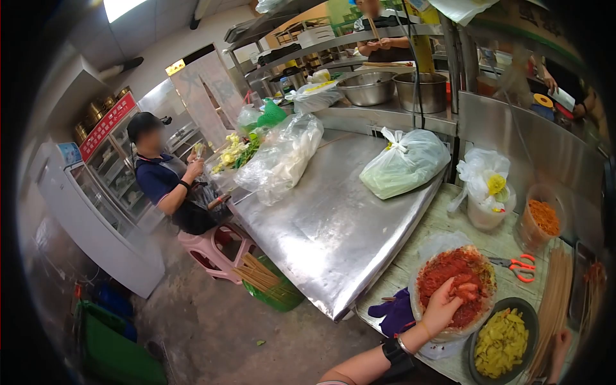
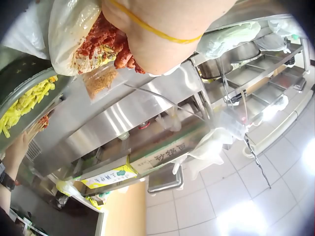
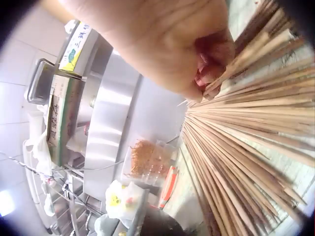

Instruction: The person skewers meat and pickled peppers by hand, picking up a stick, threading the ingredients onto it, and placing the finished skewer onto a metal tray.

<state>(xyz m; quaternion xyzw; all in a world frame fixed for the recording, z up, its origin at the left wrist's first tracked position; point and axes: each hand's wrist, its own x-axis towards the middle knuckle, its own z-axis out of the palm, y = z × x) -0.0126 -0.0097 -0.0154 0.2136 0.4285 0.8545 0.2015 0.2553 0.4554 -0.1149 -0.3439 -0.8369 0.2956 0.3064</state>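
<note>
My left hand [image 1: 443,309] reaches into a plastic-lined bowl of red-coated meat [image 1: 443,273], its fingers curled round some pieces. In the left wrist view, red meat [image 2: 101,39] shows beside that hand [image 2: 165,34]. At the lower right of the head view, my right hand [image 1: 561,350] is by a long bundle of wooden sticks [image 1: 553,298]. Close up in the right wrist view, the right hand [image 3: 162,44] has red-stained fingertips that pinch at a stick among the fanned sticks [image 3: 246,123]; part of the grip is hidden by the palm.
A dark bowl of yellow-green pieces [image 1: 502,343] stands between the hands. Around the meat lie a purple glove [image 1: 394,312] and orange-handled scissors [image 1: 521,266]. Shredded orange food [image 1: 543,217] fills a clear tub. A tied bag [image 1: 405,163] rests on the steel table [image 1: 321,237]; another person [image 1: 163,173] is at left.
</note>
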